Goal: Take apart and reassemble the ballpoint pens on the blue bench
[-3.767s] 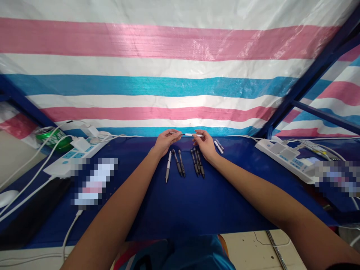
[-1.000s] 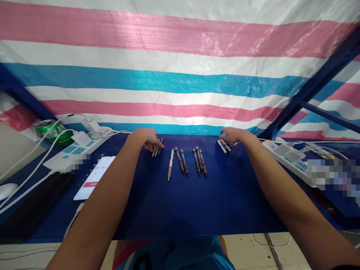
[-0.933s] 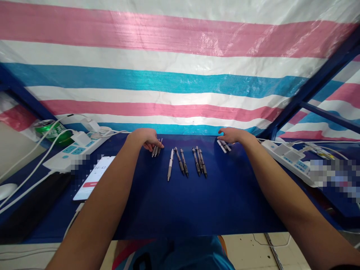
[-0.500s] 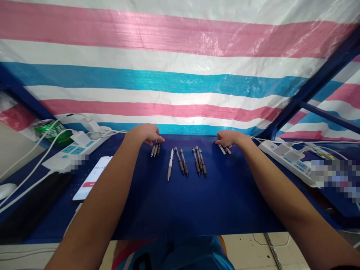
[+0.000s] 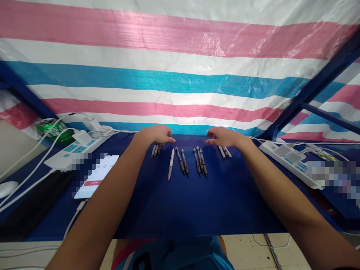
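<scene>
Several pens lie in small groups on a dark blue table (image 5: 197, 206). Above the left group of pens (image 5: 155, 150) is my left hand (image 5: 161, 134), holding nothing, with thumb and fingers apart; it hides their far ends. A white pen (image 5: 171, 165) lies a little to the right, beside a pair of grey pens (image 5: 182, 162). Three more grey pens (image 5: 200, 162) lie close together right of the middle. My right hand (image 5: 221, 137) hovers behind them, fingers apart and nothing in them. Under its wrist lies the right group of pens (image 5: 224, 151), partly covered.
On the left are a power strip (image 5: 81, 147) with plugs and white cables, a green can (image 5: 54, 131), a lit phone (image 5: 98, 174) and a black pouch (image 5: 30, 206). Another power strip (image 5: 291, 163) lies at right. A striped sheet (image 5: 180, 82) hangs behind the table.
Both hands have let go of the outer pen groups and moved inward, left hand to the right, right hand to the left. The pens lie in the same places.
</scene>
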A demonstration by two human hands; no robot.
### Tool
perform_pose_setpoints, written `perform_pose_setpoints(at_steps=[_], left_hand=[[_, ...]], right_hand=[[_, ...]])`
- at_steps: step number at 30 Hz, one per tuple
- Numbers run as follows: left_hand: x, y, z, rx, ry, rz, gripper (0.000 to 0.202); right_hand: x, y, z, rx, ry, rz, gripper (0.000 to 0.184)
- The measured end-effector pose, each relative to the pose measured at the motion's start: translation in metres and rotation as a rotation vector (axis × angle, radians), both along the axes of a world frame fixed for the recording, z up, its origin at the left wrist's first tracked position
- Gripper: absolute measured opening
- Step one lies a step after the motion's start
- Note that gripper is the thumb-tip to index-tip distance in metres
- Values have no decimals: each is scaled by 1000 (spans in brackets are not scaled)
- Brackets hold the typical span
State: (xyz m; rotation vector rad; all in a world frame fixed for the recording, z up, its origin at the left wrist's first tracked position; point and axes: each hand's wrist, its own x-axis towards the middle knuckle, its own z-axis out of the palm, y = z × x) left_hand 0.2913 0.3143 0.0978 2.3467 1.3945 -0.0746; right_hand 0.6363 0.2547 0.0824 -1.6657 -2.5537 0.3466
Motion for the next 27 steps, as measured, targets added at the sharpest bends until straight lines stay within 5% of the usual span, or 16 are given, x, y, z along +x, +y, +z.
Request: perform_pose_setpoints(at_steps=[8,16,20,23,27], left_hand=[[15,-21,3,-271,109,20,44],[39,-38,2,-329,229,-16,23],[38,-35,3,-339,239,-4,30],[25,-30,12,-391,105,-89,37],[10,-28,23,-344,-309,-81,45]], right_hand=[[-61,-37,-1,17,212,380,48],[-69,-42,1,111,225,396,39],[-67,-41,3,119,242,366,37],[-72,-43,5,87,344,331,36],[-83,-44,4,-173,609,233,36]])
